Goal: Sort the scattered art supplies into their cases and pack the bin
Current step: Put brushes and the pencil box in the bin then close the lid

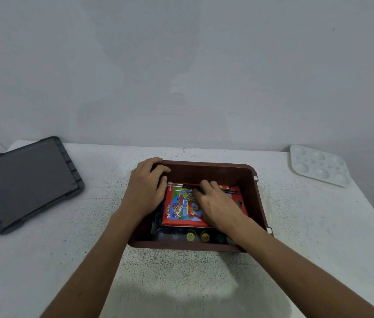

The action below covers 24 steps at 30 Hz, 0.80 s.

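A dark red bin [215, 171] stands in the middle of the table. Inside lies a red box with a colourful picture [181, 210], and below it a clear case of paint pots [195, 237]. Thin brushes [230, 191] lie across the box's far edge. My left hand [145, 190] reaches over the bin's left wall, its fingers curled at the white brush ends. My right hand [213, 203] rests on the box, its fingertips pinching the dark brush handles.
A dark grey bin lid [32, 182] lies at the table's far left. A white paint palette [319, 166] sits at the far right corner. A pale wall stands right behind the table.
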{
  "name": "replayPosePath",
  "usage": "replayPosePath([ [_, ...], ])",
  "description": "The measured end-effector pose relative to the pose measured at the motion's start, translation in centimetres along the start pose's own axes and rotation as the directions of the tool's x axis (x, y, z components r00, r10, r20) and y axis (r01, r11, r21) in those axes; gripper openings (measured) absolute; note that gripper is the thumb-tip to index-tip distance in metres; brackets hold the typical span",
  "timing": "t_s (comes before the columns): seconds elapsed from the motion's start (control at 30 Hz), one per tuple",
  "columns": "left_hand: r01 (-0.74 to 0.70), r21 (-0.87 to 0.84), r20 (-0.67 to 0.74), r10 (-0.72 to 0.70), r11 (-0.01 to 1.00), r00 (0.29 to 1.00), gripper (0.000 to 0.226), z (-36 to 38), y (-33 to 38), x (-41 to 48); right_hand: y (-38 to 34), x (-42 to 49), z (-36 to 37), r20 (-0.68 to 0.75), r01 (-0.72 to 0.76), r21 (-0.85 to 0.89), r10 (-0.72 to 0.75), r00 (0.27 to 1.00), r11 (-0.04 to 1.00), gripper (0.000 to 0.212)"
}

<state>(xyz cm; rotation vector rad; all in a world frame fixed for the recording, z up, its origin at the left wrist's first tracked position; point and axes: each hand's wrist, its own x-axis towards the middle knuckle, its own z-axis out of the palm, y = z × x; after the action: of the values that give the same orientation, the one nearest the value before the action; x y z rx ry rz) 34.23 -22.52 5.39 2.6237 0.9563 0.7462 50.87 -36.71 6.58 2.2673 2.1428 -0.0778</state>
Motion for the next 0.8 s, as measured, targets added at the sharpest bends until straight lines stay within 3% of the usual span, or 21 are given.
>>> replayPosePath([
  [0.13, 0.007, 0.010, 0.014, -0.008, 1.000, 1.000, 0.027, 0.1, 0.1, 0.0, 0.3, 0.4, -0.5, 0.007, -0.013, 0.011, 0.013, 1.000, 1.000, 0.055],
  [0.53, 0.018, 0.027, 0.018, -0.019, 0.999, 1.000, 0.026, 0.0, 0.3, 0.0, 0.2, 0.8, -0.4, 0.059, -0.061, 0.068, 0.057, 0.997, 0.996, 0.050],
  [0.8, -0.028, -0.010, 0.024, 0.028, 1.000, 0.999, 0.027, -0.1, 1.9, 1.0, 2.7, -0.7, -2.7, -0.115, -0.098, 0.210, 0.124, 0.986, 0.973, 0.039],
])
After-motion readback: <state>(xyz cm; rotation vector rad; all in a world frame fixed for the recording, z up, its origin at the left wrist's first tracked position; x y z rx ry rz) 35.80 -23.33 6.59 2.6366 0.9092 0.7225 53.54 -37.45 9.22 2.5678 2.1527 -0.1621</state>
